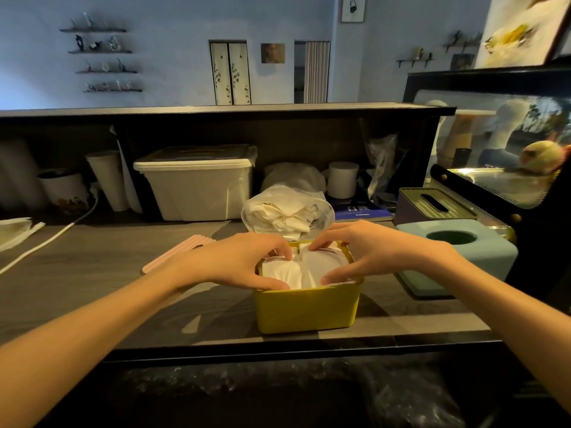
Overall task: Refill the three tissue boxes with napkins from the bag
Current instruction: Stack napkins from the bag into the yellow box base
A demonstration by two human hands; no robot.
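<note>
Both hands, the left hand (238, 261) and right hand (367, 250), curl their fingers around white napkins (304, 268) inside an open yellow tissue box (307, 310) on a dark wood-grain counter (92, 273); the plastic bag (287, 211) stands just behind. No writing is legible.

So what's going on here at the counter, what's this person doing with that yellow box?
A person is packing white napkins into the open yellow tissue box. The left hand and the right hand both have fingers curled over the napkins, pressing them in. The clear bag of napkins stands just behind the box. A pink lid lies to the left; a light blue box and a purple box wait on the right.
</note>
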